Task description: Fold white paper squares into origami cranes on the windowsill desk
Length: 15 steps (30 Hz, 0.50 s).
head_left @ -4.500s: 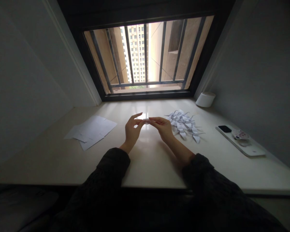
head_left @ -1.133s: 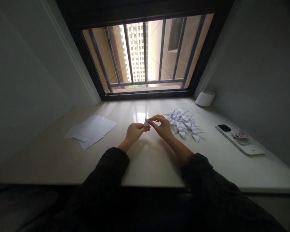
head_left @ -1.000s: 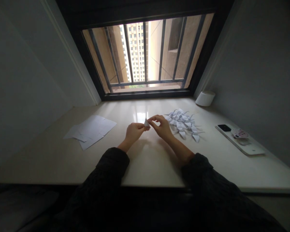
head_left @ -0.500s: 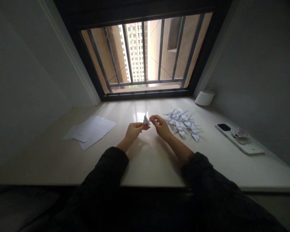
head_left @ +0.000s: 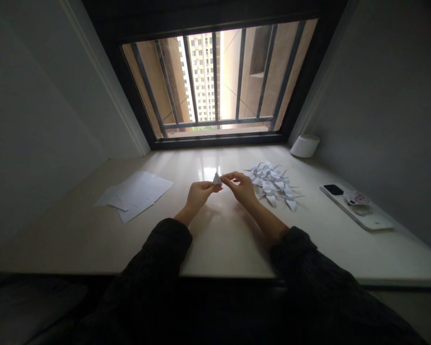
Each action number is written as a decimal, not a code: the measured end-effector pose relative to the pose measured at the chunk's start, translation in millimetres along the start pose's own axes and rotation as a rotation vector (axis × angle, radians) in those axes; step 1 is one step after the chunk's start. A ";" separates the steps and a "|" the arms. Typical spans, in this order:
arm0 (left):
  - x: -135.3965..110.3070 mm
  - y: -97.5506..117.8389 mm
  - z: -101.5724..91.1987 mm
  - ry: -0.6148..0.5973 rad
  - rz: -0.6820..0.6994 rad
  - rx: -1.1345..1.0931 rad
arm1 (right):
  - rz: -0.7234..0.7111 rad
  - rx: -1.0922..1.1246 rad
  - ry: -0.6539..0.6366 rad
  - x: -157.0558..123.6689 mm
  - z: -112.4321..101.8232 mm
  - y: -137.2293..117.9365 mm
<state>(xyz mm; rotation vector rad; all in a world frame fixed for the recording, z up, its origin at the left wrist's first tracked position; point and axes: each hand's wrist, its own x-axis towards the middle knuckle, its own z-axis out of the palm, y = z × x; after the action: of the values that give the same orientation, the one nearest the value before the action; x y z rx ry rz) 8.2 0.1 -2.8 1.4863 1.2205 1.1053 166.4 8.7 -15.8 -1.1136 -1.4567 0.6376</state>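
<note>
A small folded white paper piece (head_left: pixel 217 180) is held up between both hands over the middle of the pale table (head_left: pixel 219 239). My left hand (head_left: pixel 198 195) pinches its lower left side with fingers curled. My right hand (head_left: pixel 241 187) pinches a thin tip of it on the right. To the right of my right hand lies a heap of several folded white paper cranes (head_left: pixel 273 184).
Flat white paper sheets (head_left: pixel 134 194) lie at the left of the table. A white phone with a round sticker grip (head_left: pixel 355 207) lies at the right, and a white cylinder (head_left: pixel 305 145) stands in the far right corner. A barred window (head_left: pixel 217 81) is straight ahead.
The paper piece went from a flat strip stretched between both hands to a small pointed shape held upright. My left fingers have curled in. Both hands stayed in about the same place.
</note>
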 end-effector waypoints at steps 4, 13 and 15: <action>0.4 -1.6 1.0 0.014 -0.017 -0.022 | 0.031 0.029 0.061 -2.4 1.7 -0.9; 0.7 -4.3 1.3 0.056 -0.018 -0.060 | 0.094 0.136 0.020 -1.9 6.5 1.6; 1.5 -5.6 0.8 0.067 -0.004 -0.066 | 0.072 0.104 -0.022 -1.6 6.1 2.4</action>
<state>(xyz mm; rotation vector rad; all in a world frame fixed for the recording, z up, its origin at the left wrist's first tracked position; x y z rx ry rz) 8.1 2.2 -8.3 1.4059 1.2206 1.1897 161.1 9.4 -19.9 -1.0847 -1.3915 0.7700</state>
